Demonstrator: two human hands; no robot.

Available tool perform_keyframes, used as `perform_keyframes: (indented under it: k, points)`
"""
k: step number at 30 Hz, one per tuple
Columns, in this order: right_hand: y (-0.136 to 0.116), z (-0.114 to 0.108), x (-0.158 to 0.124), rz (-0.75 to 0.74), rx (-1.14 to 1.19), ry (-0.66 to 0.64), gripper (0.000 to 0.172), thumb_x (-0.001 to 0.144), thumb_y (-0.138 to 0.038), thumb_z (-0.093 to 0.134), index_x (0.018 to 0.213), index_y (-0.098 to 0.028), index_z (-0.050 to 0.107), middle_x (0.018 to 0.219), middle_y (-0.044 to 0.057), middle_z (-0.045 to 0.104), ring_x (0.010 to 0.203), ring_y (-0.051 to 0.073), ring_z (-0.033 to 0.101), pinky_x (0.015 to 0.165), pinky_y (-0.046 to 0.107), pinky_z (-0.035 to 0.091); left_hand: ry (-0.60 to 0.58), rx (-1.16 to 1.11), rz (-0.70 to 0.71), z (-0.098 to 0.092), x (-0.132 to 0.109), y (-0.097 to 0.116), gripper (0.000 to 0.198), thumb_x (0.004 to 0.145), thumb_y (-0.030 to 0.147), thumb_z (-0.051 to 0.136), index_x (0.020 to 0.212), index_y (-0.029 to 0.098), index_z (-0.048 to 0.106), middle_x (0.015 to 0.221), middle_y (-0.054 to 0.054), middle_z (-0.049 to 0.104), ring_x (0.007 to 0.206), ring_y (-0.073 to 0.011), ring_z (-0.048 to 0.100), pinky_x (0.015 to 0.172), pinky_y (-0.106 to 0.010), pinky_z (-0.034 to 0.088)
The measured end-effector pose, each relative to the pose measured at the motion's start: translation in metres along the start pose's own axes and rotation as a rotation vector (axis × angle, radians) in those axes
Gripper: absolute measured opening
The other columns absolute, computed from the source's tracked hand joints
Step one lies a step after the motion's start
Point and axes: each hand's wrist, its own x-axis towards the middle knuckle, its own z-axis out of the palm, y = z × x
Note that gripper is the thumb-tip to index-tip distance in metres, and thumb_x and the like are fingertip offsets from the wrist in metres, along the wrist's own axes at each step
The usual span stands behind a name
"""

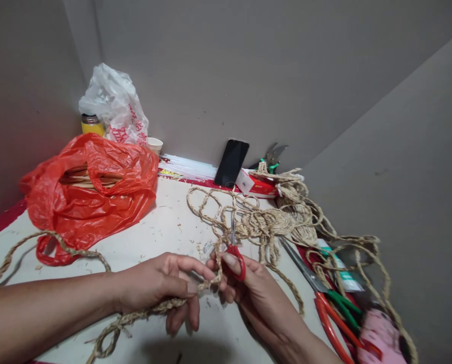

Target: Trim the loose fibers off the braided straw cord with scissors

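A braided straw rope runs through my left hand, pinched between thumb and fingers. My right hand is closed on small scissors with red handles, their blades pointing away from me. The rope bends upward at my right fingertips, and I cannot tell how firmly they touch it. Past my hands the cord continues into loose loops on the white table surface. A looped rope end hangs below my left wrist. More rope lies behind my left forearm.
A red plastic bag holding tan strips stands at left, near a white bag, yellow jar and paper cup. A phone leans at the back. Coiled rope, large shears and pruners lie right.
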Motion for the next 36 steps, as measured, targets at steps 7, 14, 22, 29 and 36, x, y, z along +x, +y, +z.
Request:
perform_keyframes:
  k: [7,14,22,29,36]
  points:
    - [-0.009,-0.006,0.004,-0.138,0.267,0.106,0.026,0.066,-0.038,0.08,0.076,-0.019,0.066,0.065,-0.005,0.046,0.052,0.007,0.034,0.04,0.015,0.029,-0.074,0.094,-0.136,0.004,-0.003,0.003,0.033,0.078,0.037,0.065,0.106,0.021,0.061,0.061,0.001,0.067,0.036,-0.0081,0.05,0.044,-0.019,0.037]
    - [-0.013,-0.012,0.009,-0.238,0.274,0.17,0.029,0.069,-0.032,0.078,0.064,-0.019,0.053,0.054,-0.008,0.037,0.047,0.006,0.03,0.041,0.016,0.027,-0.07,0.115,-0.164,0.003,-0.001,0.003,0.029,0.076,0.033,0.065,0.102,0.02,0.061,0.055,0.001,0.065,0.033,-0.0081,0.047,0.04,-0.018,0.029]
    - [-0.006,-0.001,-0.004,-0.375,-0.03,0.236,0.029,0.069,-0.037,0.079,0.061,-0.018,0.057,0.049,-0.006,0.044,0.044,0.007,0.035,0.043,0.019,0.027,0.168,0.035,-0.032,0.01,0.005,0.002,0.036,0.066,0.032,0.079,0.095,0.014,0.065,0.097,-0.008,0.067,0.075,-0.0117,0.063,0.071,-0.024,0.046]
    - [0.009,0.007,-0.008,-0.323,-0.157,0.144,0.026,0.066,-0.032,0.081,0.061,-0.018,0.059,0.052,-0.006,0.047,0.048,0.007,0.036,0.046,0.02,0.031,0.193,-0.015,0.103,0.018,0.019,-0.014,0.038,0.065,0.04,0.079,0.079,0.014,0.056,0.073,-0.005,0.068,0.062,-0.0107,0.06,0.068,-0.028,0.047]
    - [0.007,0.006,-0.005,-0.272,-0.142,0.111,0.028,0.067,-0.034,0.079,0.06,-0.017,0.058,0.05,-0.006,0.045,0.047,0.007,0.033,0.045,0.02,0.028,0.193,-0.032,0.025,0.017,0.015,-0.008,0.038,0.062,0.041,0.08,0.075,0.014,0.056,0.057,-0.003,0.066,0.047,-0.0111,0.058,0.049,-0.022,0.041]
